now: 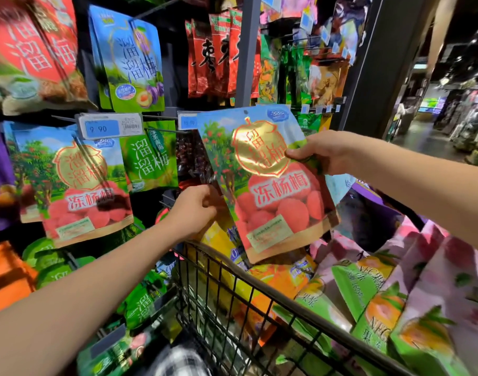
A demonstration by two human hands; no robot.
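Overhead, roughly: tall dark peg rack [248, 50] fills the left and centre of the view, hung with glossy snack pouches in red, blue, green and purple. Dim shop aisle [427, 139] runs off at far right.

Black wire shopping cart [232, 289] sits below, close against the rack, loaded with green-and-orange juice cartons [368, 291] and pink packets.

Both bare forearms reach forward from the lower corners, over the cart's rim.

Blue, green and red foil pouch with a gold apple emblem [270, 191] is held above the cart's front end, tilted with its top leaning left, just before the rack.

Right hand [324, 154] grips its upper right edge: thumb flat on the front, the other fingers folded behind, pinching the foil.

Left hand [197, 210] sits lower, at the pouch's left edge, fingers curled in tight together. Cannot tell whether they nip the edge or only touch it.

Matching pouch [72, 183] hangs on a hook at left.

Small blue price tag reading 9.90 [102, 128] is clipped above it.
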